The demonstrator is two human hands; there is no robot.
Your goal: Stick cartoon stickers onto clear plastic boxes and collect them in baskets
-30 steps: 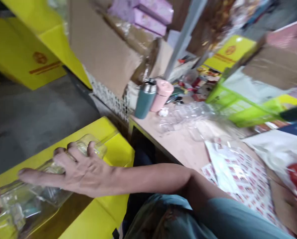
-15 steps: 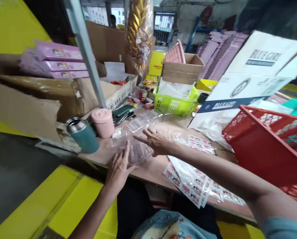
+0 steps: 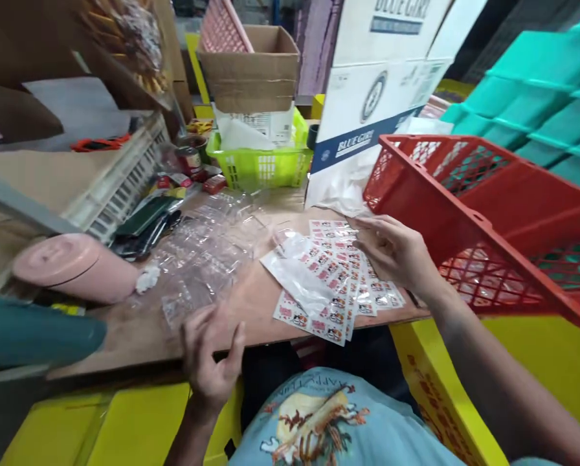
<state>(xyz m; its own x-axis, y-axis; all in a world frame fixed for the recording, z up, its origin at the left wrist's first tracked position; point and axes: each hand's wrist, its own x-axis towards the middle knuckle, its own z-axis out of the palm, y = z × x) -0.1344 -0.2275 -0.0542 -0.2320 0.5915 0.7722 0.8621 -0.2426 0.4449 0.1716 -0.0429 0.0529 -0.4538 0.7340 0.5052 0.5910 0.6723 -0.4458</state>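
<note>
My left hand point(image 3: 211, 356) is at the table's front edge, fingers loosely bent and apart, with nothing in it. Just beyond it lie several clear plastic packs point(image 3: 197, 249), thin and see-through, spread over the left of the tabletop. My right hand point(image 3: 399, 254) hovers at the right side of the fanned sticker sheets point(image 3: 336, 310), fingers slightly curled and apart, and I see nothing in its grasp. Crumpled white backing paper point(image 3: 302, 278) covers part of the sheets, which carry small cartoon prints.
A red plastic basket point(image 3: 469, 213) stands close by my right hand, with teal bins point(image 3: 542, 97) behind it. A white carton point(image 3: 368, 110) and a lime-green basket point(image 3: 263, 165) are at the back. A pink canister point(image 3: 76, 268) and a teal flask point(image 3: 37, 333) are at left.
My view has swung right. Both hands have come off the clear plastic packs: the right moved over to the sticker sheets, the left drew back to the table edge.
</note>
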